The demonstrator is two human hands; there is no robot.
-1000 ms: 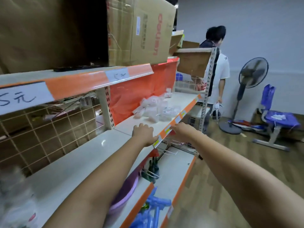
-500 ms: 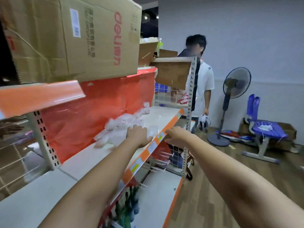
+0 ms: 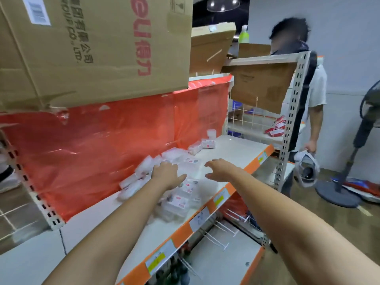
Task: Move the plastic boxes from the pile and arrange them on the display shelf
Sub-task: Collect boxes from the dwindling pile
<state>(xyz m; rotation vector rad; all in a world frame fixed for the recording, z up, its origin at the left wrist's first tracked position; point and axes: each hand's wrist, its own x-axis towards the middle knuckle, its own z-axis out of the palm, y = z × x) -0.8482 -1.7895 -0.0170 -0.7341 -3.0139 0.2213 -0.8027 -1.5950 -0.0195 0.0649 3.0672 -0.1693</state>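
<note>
A loose pile of small clear plastic boxes (image 3: 176, 199) with red-and-white labels lies on the white display shelf (image 3: 232, 149), against an orange backing sheet. More boxes (image 3: 205, 144) sit farther along the shelf by the backing. My left hand (image 3: 166, 174) hovers palm down over the pile, fingers spread, holding nothing that I can see. My right hand (image 3: 221, 169) reaches out over the bare shelf just right of the pile, fingers apart and empty.
A large cardboard carton (image 3: 98, 46) overhangs from the shelf above. Wire hooks (image 3: 218, 231) stick out below the shelf edge. Another person (image 3: 308, 120) stands past the shelf end holding a grey object. A standing fan (image 3: 353, 157) is on the wooden floor.
I have moved closer along the shelf. Both hands have gone from the shelf's orange front edge to over the shelf surface, the left above the pile.
</note>
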